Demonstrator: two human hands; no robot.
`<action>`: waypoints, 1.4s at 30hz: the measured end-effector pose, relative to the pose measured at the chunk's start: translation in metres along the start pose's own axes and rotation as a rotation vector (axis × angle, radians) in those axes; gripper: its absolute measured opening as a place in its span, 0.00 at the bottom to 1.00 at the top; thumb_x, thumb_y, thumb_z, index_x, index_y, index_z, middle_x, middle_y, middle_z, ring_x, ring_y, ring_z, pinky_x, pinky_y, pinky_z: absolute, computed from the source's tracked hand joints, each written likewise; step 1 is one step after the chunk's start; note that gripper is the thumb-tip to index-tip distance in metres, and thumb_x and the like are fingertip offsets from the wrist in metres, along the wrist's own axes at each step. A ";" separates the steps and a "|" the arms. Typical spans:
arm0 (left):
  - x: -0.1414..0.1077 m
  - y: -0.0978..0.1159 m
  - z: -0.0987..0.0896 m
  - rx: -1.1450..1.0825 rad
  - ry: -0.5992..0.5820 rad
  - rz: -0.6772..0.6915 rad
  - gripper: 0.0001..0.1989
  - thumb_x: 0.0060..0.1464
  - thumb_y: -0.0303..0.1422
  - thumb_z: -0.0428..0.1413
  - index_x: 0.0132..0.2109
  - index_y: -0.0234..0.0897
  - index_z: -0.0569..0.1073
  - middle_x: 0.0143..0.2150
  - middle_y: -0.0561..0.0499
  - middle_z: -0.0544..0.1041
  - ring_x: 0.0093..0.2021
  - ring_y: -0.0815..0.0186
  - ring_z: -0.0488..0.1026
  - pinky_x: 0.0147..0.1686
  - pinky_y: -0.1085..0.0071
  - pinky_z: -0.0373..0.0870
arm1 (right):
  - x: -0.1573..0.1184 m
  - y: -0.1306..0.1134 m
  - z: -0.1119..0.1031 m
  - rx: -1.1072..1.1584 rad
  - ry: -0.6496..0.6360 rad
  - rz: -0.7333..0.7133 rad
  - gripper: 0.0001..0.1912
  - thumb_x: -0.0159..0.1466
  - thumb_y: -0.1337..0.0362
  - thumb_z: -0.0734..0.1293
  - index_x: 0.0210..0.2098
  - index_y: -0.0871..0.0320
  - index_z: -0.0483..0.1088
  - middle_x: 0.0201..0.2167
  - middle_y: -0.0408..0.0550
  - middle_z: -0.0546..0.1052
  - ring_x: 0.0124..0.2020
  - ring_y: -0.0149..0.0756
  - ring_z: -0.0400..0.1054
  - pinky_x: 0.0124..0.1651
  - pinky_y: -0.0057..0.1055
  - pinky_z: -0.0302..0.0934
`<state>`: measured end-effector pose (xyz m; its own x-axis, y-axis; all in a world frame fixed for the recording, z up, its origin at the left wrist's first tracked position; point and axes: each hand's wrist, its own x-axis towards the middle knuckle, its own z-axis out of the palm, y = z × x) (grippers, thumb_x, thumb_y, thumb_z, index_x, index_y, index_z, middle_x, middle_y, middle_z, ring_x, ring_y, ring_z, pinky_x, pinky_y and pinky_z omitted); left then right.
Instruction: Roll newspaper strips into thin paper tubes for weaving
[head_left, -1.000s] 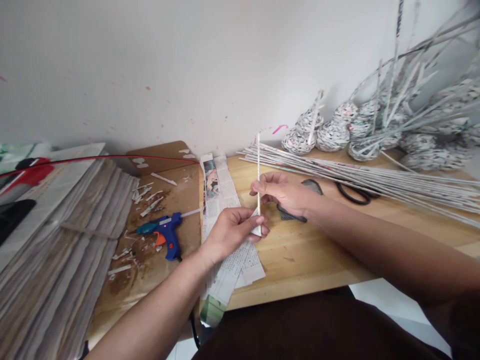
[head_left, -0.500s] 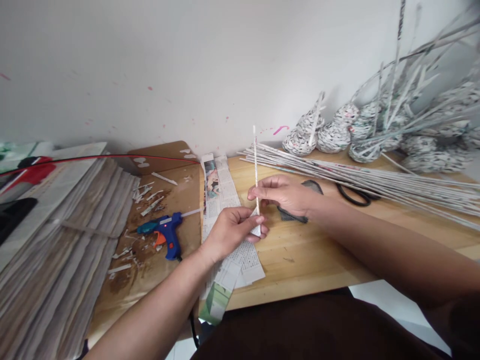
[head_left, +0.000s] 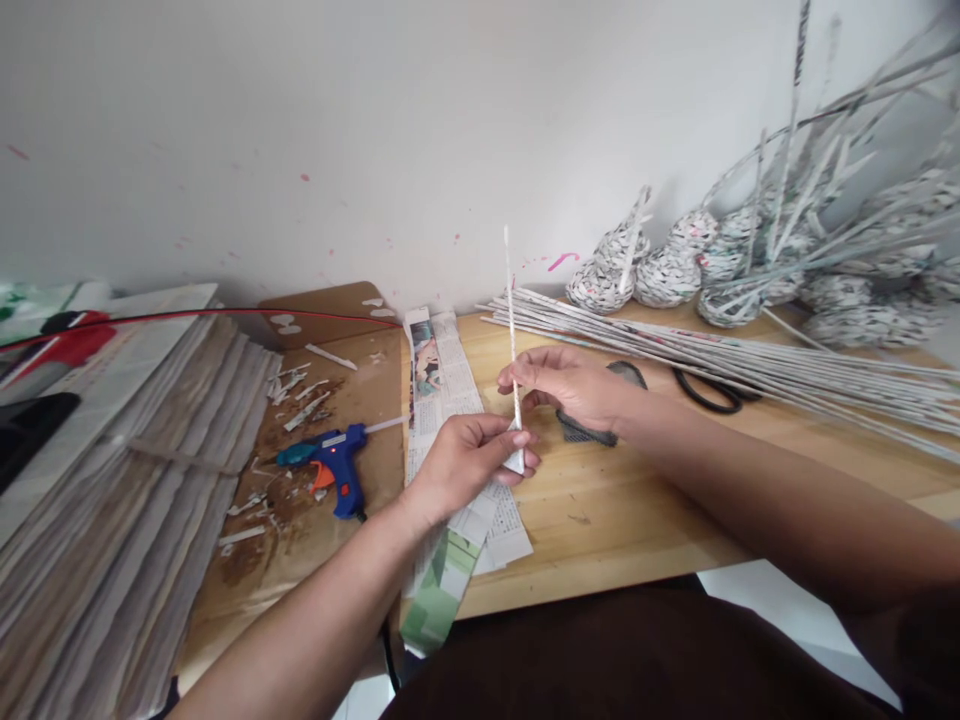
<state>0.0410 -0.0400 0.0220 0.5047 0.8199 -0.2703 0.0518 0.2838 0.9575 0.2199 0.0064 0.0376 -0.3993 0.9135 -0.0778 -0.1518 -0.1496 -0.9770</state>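
A thin newspaper tube [head_left: 512, 320] stands nearly upright between my hands, with a flat strip end still unrolled at its foot. My left hand [head_left: 472, 455] pinches that lower paper end between thumb and fingers. Just above it, my right hand [head_left: 566, 388] closes its thumb and fingertips round the tube. Beneath my left hand lie several cut newspaper strips [head_left: 457, 375], one with a green print [head_left: 441, 590] at the table's front edge. Behind my right wrist is a dark mesh cloth [head_left: 585, 430], partly covered.
To the left, a blue glue gun [head_left: 341, 470] rests on stained cardboard [head_left: 375, 550] among paper scraps. Further left rises a tied newspaper stack [head_left: 150, 480]. A bundle of paper tubes [head_left: 675, 345] crosses the right side, near black scissor handles [head_left: 705, 392] and woven paper shapes [head_left: 667, 272].
The tube now reaches higher above my right hand and looks slightly longer. Both hands keep their grip in nearly the same place. The view has shifted a little.
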 end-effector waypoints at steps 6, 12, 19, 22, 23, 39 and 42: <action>-0.001 0.001 0.000 0.044 -0.014 -0.010 0.17 0.52 0.44 0.60 0.35 0.32 0.78 0.33 0.46 0.79 0.32 0.67 0.75 0.31 0.73 0.73 | 0.000 -0.001 0.000 -0.051 0.042 0.010 0.14 0.50 0.56 0.76 0.22 0.59 0.73 0.23 0.42 0.73 0.26 0.28 0.64 0.30 0.27 0.60; -0.001 0.001 -0.001 0.040 0.006 -0.015 0.17 0.52 0.44 0.60 0.38 0.32 0.78 0.33 0.46 0.79 0.33 0.67 0.75 0.32 0.73 0.74 | -0.002 -0.001 0.000 -0.075 -0.119 0.037 0.13 0.55 0.55 0.73 0.31 0.60 0.77 0.33 0.47 0.78 0.30 0.29 0.68 0.35 0.28 0.62; -0.001 0.001 -0.001 0.017 0.002 -0.011 0.17 0.52 0.44 0.60 0.37 0.32 0.78 0.33 0.46 0.79 0.33 0.67 0.75 0.32 0.73 0.74 | -0.002 -0.003 0.001 -0.052 -0.055 0.019 0.13 0.55 0.55 0.73 0.30 0.59 0.77 0.32 0.46 0.78 0.30 0.28 0.68 0.32 0.26 0.62; -0.001 0.001 -0.001 0.020 0.010 -0.011 0.17 0.52 0.44 0.60 0.39 0.32 0.78 0.33 0.46 0.79 0.33 0.66 0.75 0.32 0.72 0.74 | -0.002 -0.002 -0.001 -0.089 -0.156 0.070 0.14 0.56 0.55 0.72 0.34 0.61 0.78 0.31 0.48 0.78 0.28 0.29 0.68 0.31 0.27 0.61; -0.001 0.001 -0.001 0.024 0.006 -0.013 0.17 0.52 0.44 0.61 0.39 0.32 0.78 0.33 0.46 0.79 0.33 0.67 0.75 0.32 0.72 0.74 | -0.002 -0.001 -0.001 -0.078 -0.130 0.074 0.14 0.55 0.56 0.73 0.32 0.61 0.77 0.28 0.46 0.77 0.26 0.28 0.67 0.29 0.26 0.60; -0.001 0.001 -0.001 0.021 -0.019 -0.007 0.17 0.52 0.44 0.60 0.39 0.32 0.78 0.34 0.46 0.79 0.32 0.67 0.75 0.31 0.72 0.74 | -0.002 -0.001 -0.002 -0.046 -0.116 0.020 0.15 0.56 0.52 0.72 0.32 0.59 0.77 0.34 0.47 0.77 0.32 0.30 0.69 0.34 0.27 0.63; -0.002 0.002 0.000 0.026 -0.018 -0.015 0.17 0.52 0.44 0.60 0.37 0.31 0.78 0.33 0.45 0.79 0.33 0.66 0.75 0.32 0.72 0.74 | -0.002 -0.001 -0.002 -0.016 -0.125 0.056 0.13 0.54 0.55 0.74 0.30 0.60 0.77 0.31 0.47 0.77 0.28 0.28 0.68 0.32 0.26 0.62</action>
<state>0.0399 -0.0403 0.0248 0.5193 0.8063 -0.2832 0.0816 0.2831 0.9556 0.2225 0.0050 0.0382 -0.5167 0.8494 -0.1075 -0.1126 -0.1919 -0.9749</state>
